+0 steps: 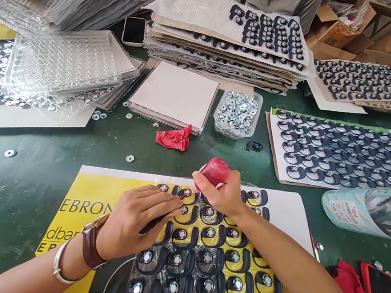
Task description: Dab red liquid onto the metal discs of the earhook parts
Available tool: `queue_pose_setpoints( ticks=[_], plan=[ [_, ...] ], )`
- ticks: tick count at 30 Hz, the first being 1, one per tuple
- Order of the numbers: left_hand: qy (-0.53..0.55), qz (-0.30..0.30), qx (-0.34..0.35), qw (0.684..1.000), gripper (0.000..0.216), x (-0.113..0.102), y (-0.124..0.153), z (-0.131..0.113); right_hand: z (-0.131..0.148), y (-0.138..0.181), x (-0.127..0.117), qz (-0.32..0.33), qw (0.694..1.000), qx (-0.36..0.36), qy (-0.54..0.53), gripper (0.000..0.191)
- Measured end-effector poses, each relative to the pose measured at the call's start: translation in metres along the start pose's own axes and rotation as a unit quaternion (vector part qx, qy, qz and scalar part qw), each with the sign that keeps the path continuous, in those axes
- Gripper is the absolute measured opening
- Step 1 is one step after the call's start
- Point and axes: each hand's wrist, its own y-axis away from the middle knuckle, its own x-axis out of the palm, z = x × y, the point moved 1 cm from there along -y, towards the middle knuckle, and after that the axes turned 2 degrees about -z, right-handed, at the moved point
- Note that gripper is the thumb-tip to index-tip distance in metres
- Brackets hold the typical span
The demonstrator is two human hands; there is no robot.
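At the near middle of the green tabletop (20, 196), a yellow printed sheet (95, 199) carries rows of black ear-hook-shaped plastic parts (206, 259), each with a round silvery disc at its centre. The right hand (224, 197) is clenched around a small red plastic bottle (214, 171), which tilts down and to the left over the far rows of parts. The left hand (132, 226) grasps a thin dark stick-like tool (156, 221) in a pen grip. The tool's point lies at a part in the second row, near the bottle's tip; whether it touches the disc cannot be told.

Judged from this pose, the work goes best with the bottle's tip held close over one disc at a time and squeezed only lightly. Meanwhile the tool pins that part so it does not shift. Working row by row from far to near spares the finished parts from wrists and forearms.

Beyond the sheet lie a crumpled red rag (173, 137) and a clear tub of silvery washers (237, 113).
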Motion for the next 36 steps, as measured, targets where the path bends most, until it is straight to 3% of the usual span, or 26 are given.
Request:
queue_pose_setpoints(
  ticks=[7, 13, 18, 21, 23, 26, 28, 32, 36],
  plan=[
    [0.062, -0.023, -0.099, 0.993, 0.009, -0.003, -0.008, 0.013, -0.002, 0.001, 0.004, 0.047, 0.997, 0.008, -0.063, 0.035],
    [0.07, -0.034, -0.123, 0.989, 0.01, -0.002, -0.007, 0.017, 0.0, -0.002, 0.004, 0.055, 0.996, -0.003, -0.07, 0.036],
    [0.05, -0.041, -0.088, 0.994, 0.015, 0.0, 0.0, 0.014, 0.015, -0.014, -0.021, 0.073, 0.995, 0.015, -0.062, 0.037],
    [0.03, -0.047, -0.057, 0.997, 0.015, 0.002, 0.001, 0.01, 0.018, -0.021, -0.048, 0.087, 0.994, 0.009, 0.063, 0.034],
    [0.018, -0.049, -0.037, 0.998, 0.015, 0.001, 0.001, 0.008, 0.016, -0.024, -0.062, 0.07, 0.97, -0.021, 0.23, 0.029],
    [-0.003, -0.052, -0.022, 0.998, 0.012, -0.009, -0.001, 0.007, 0.01, -0.028, -0.069, 0.045, 0.879, -0.068, 0.47, 0.021],
    [-0.022, -0.062, -0.02, 0.998, 0.011, -0.02, -0.005, 0.009, 0.006, -0.032, -0.065, 0.038, 0.835, -0.079, 0.544, 0.022],
    [-0.077, -0.021, 0.007, 0.997, 0.02, -0.031, -0.017, 0.012, 0.001, -0.041, -0.048, 0.045, 0.817, -0.084, 0.568, 0.029],
    [-0.132, 0.079, 0.002, 0.988, 0.024, -0.011, -0.025, 0.012, 0.001, -0.039, -0.035, 0.058, 0.809, -0.091, 0.578, 0.027]
  ],
)
